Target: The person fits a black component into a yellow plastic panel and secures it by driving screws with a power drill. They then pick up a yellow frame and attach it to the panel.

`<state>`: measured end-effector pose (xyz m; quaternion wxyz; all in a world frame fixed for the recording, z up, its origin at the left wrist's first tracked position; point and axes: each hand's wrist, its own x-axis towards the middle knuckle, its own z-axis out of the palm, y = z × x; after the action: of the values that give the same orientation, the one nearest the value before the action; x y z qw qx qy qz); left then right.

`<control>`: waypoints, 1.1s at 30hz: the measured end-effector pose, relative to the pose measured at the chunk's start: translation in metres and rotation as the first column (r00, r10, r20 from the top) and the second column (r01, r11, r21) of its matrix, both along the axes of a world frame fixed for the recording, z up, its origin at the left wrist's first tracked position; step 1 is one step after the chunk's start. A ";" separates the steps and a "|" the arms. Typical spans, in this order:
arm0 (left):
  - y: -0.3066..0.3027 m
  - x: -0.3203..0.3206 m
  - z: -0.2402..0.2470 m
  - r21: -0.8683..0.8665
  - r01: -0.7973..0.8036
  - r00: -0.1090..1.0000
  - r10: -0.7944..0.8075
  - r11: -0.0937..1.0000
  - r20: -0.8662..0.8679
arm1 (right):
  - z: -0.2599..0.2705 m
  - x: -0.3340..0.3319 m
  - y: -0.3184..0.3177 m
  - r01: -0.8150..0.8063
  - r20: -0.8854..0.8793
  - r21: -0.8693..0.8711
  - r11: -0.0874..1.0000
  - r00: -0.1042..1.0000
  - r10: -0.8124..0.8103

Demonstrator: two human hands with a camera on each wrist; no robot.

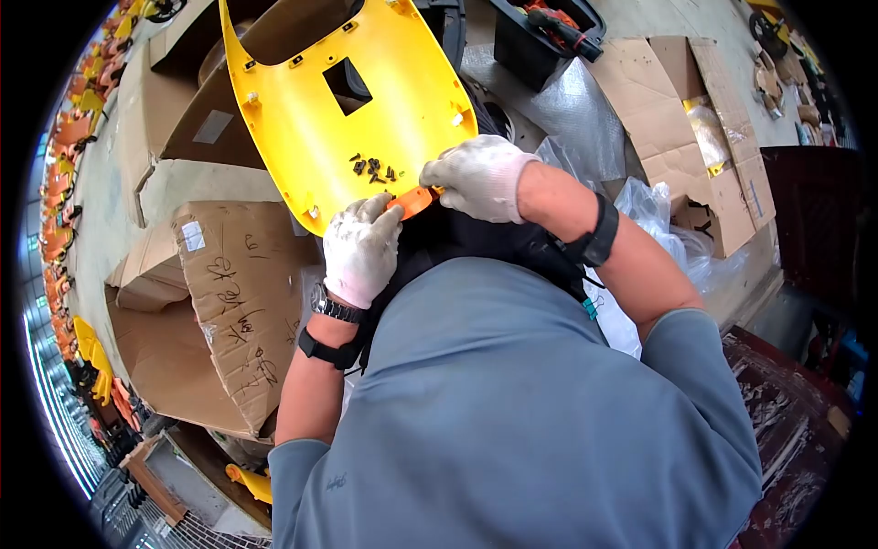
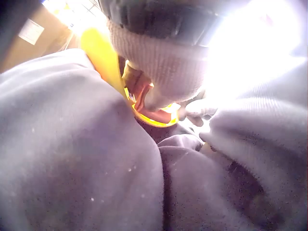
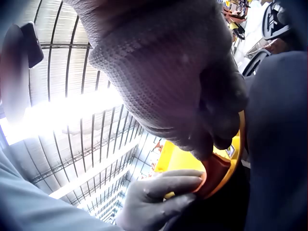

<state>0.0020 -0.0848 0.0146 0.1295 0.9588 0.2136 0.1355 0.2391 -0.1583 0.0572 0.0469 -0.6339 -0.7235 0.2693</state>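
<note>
A large yellow plastic panel point(image 1: 393, 101) with a square cutout lies over the person's lap. Several small dark screws point(image 1: 373, 168) lie in a loose pile on it. At the panel's near edge is an orange part point(image 1: 413, 202), also visible in the right wrist view as a reddish piece point(image 3: 216, 174). The gloved left hand point(image 1: 362, 249) pinches its left end; the gloved right hand point(image 1: 479, 178) has its fingertips on its right end, holding a small dark item that is hard to make out. In the left wrist view the left hand point(image 2: 161, 72) is partly overexposed.
An opened cardboard box point(image 1: 229, 311) stands at the left, with another carton point(image 1: 206, 119) behind it. A black bin point(image 1: 526, 55) holding tools is beyond the panel on the right. Flattened cardboard point(image 1: 640, 101) and clear plastic wrap point(image 1: 645, 215) lie to the right.
</note>
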 end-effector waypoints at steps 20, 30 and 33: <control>0.003 -0.003 0.008 -0.122 0.026 1.000 -0.028 0.992 -0.014 | -0.017 0.001 0.009 0.014 -0.047 0.024 1.000 0.999 -0.013; 0.004 -0.002 0.009 -0.197 0.014 0.991 0.014 0.980 0.135 | -0.011 0.007 0.006 0.043 -0.164 -0.002 0.999 0.986 -0.042; 0.003 -0.002 0.009 -0.253 -0.012 0.984 0.056 0.968 0.169 | -0.011 0.008 0.005 0.074 -0.192 0.004 0.997 0.979 -0.071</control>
<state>0.0000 -0.0815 0.0239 0.2655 0.9153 0.2334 0.1933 0.2467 -0.1529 0.0458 0.1299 -0.6307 -0.6935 0.3231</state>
